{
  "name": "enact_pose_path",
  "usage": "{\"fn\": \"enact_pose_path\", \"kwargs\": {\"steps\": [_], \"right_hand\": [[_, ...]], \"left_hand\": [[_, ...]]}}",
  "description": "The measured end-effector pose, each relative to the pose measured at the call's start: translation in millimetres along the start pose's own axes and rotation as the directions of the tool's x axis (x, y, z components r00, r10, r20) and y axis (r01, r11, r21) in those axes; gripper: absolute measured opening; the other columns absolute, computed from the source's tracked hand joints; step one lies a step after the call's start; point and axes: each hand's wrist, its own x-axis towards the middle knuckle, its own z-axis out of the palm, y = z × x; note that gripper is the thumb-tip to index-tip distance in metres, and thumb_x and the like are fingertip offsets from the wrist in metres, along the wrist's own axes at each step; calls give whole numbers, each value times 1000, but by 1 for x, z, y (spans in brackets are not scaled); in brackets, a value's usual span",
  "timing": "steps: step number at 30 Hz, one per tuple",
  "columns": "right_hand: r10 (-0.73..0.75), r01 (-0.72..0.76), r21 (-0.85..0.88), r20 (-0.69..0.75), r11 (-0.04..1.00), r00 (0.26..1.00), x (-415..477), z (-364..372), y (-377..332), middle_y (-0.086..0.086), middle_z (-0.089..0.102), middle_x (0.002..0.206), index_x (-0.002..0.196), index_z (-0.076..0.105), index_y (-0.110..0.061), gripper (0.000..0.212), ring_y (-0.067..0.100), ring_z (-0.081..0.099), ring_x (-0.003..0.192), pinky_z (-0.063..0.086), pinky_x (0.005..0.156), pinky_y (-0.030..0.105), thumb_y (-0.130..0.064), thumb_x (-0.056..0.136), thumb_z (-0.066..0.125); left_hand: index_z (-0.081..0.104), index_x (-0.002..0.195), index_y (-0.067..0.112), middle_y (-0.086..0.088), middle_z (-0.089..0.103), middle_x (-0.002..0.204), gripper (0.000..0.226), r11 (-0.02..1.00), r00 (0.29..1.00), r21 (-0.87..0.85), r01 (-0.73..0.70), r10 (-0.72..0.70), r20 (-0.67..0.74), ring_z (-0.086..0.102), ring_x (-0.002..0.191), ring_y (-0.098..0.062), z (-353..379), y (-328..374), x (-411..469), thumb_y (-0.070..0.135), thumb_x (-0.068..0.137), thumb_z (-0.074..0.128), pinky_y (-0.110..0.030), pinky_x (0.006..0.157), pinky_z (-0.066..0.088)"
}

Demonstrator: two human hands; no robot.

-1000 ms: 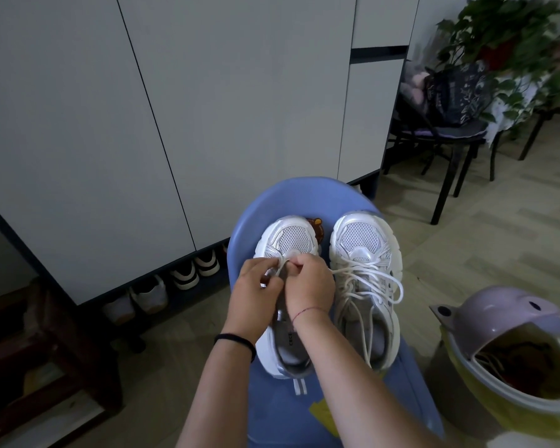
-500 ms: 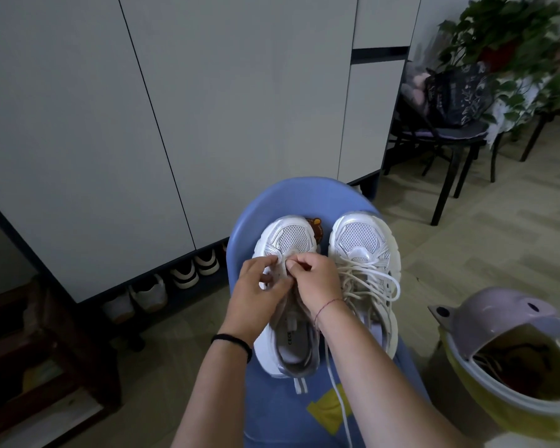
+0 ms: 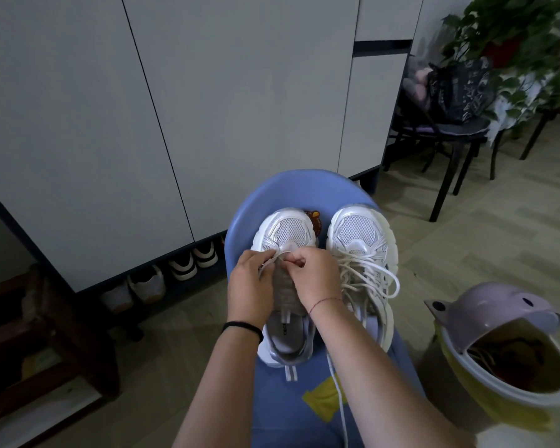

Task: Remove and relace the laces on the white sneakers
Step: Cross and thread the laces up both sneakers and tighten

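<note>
Pinched between the thumb and curled fingers of the right hand [image 3: 314,276] is a white lace [image 3: 339,396], whose loose end trails toward the near edge of the blue chair [image 3: 291,189]. The left hand [image 3: 251,286] curls its fingers round the upper of the left sneaker [image 3: 288,229] at the farthest eyelets, just behind the mesh toe. The exact finger contact is hidden by the knuckles.

Both sneakers sit side by side on the chair seat, toes pointing away. The left sneaker's tongue is bare down to the opening, with no crossings showing. The right sneaker [image 3: 359,227] is fully laced, its loops lying loose over the right side.

By my reading, the work is at the bottom row of shoe 1 of 2, either freeing the last pass or starting the first one; I cannot tell which. The next move calls for a steady hold on the upper while the lace tip is guided cleanly through the small eyelet, keeping both ends even (shoe 2 has not been started).
</note>
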Motion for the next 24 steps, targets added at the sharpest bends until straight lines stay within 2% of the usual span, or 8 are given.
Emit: {"fn": "enact_pose_path", "kwargs": {"steps": [4, 8, 10, 12, 14, 18, 21, 24], "right_hand": [[-5, 2, -74, -45, 997, 999, -6, 6, -3, 4, 69, 95, 89, 71, -12, 11, 21, 64, 86, 51, 78, 33, -20, 90, 63], [47, -49, -21, -113, 999, 992, -9, 10, -6, 3, 64, 103, 96, 68, -12, 14, 18, 60, 91, 43, 76, 26, -22, 93, 59], [65, -71, -37, -141, 997, 988, -11, 14, -9, 2, 62, 104, 98, 66, -13, 14, 19, 59, 92, 39, 74, 25, -23, 94, 56], [70, -83, -77, -167, 994, 984, -14, 18, -12, 3, 61, 104, 99, 64, -14, 15, 21, 59, 93, 40, 74, 28, -23, 95, 53], [65, -87, -116, -185, 989, 981, -15, 22, -13, 4, 59, 105, 101, 62, -13, 16, 23, 58, 96, 41, 76, 32, -22, 96, 50], [72, -108, -141, -235, 984, 969, -16, 27, -15, 5, 58, 106, 102, 62, -10, 18, 25, 58, 95, 38, 70, 31, -21, 95, 49], [134, -155, -75, -233, 985, 963, -15, 29, -17, 1, 58, 103, 97, 63, -14, 14, 22, 57, 93, 32, 68, 26, -19, 94, 50], [211, -198, 83, -202, 977, 956, -10, 27, -16, 1, 62, 100, 91, 65, -14, 12, 21, 58, 95, 38, 76, 26, -17, 93, 54]], "left_hand": [[68, 117, 8, 1, 59, 103, 24, 992, 997, -94, 79, -80, -6, 53, 91, -9, 1, 1, 1, 9, 97, 54, 4, 71, 34], [67, 116, 7, 2, 58, 105, 23, 968, 987, -194, 162, -162, 13, 56, 95, -12, 1, 0, 4, 8, 97, 55, 2, 71, 36], [67, 116, 8, 1, 60, 107, 23, 950, 981, -245, 196, -194, 34, 57, 94, -11, -1, -1, 4, 9, 96, 56, -6, 75, 40], [68, 113, 10, 0, 63, 108, 20, 919, 969, -308, 245, -238, 60, 59, 95, -11, -2, -2, 5, 11, 95, 59, -18, 86, 46], [69, 104, 18, -1, 66, 108, 13, 893, 962, -358, 274, -262, 81, 62, 99, -15, -2, -5, 5, 13, 94, 62, -31, 94, 50], [66, 97, 30, -1, 67, 107, 16, 884, 961, -376, 278, -257, 104, 64, 102, -17, -4, -4, 4, 14, 93, 64, -40, 98, 50], [67, 99, 28, 0, 67, 106, 15, 879, 959, -383, 284, -261, 110, 64, 102, -17, -4, -5, 4, 15, 93, 64, -41, 98, 50], [67, 99, 31, -1, 68, 106, 17, 864, 954, -405, 299, -268, 134, 65, 100, -17, -4, -6, 5, 16, 93, 64, -38, 96, 51]]}}
